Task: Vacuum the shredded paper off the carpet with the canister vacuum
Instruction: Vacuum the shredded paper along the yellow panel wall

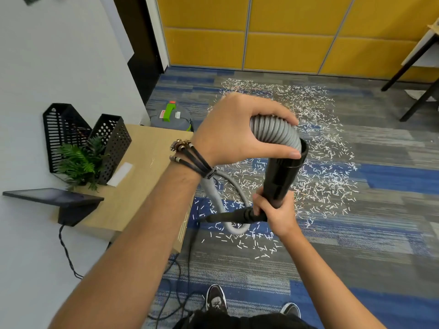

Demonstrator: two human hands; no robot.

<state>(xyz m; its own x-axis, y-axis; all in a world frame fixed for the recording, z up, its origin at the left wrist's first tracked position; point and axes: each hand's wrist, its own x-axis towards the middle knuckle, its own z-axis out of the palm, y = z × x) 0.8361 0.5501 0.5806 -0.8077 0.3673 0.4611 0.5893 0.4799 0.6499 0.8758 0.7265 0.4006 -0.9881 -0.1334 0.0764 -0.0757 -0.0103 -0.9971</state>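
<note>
White shredded paper (316, 129) lies scattered over the blue and grey carpet (380, 233), from the yellow wall to just ahead of my feet. My left hand (235, 129) grips the grey ribbed hose (275, 132) close to its end. The hose runs into a black tube (285, 172), and my right hand (275, 212) grips the lower part of that tube. A black nozzle piece (228, 217) sticks out leftward from my right hand. The hose loops down to the floor (234, 230). The grey canister vacuum (171, 117) with a green handle stands behind the desk corner.
A wooden desk (142, 181) at left carries black mesh file holders (69, 134), a small plant (80, 162) and a tablet stand (61, 205). Cables (175, 281) lie on the floor near my shoes (216, 300). Black table legs (413, 108) stand at right. Yellow wall panels (285, 32) close the far side.
</note>
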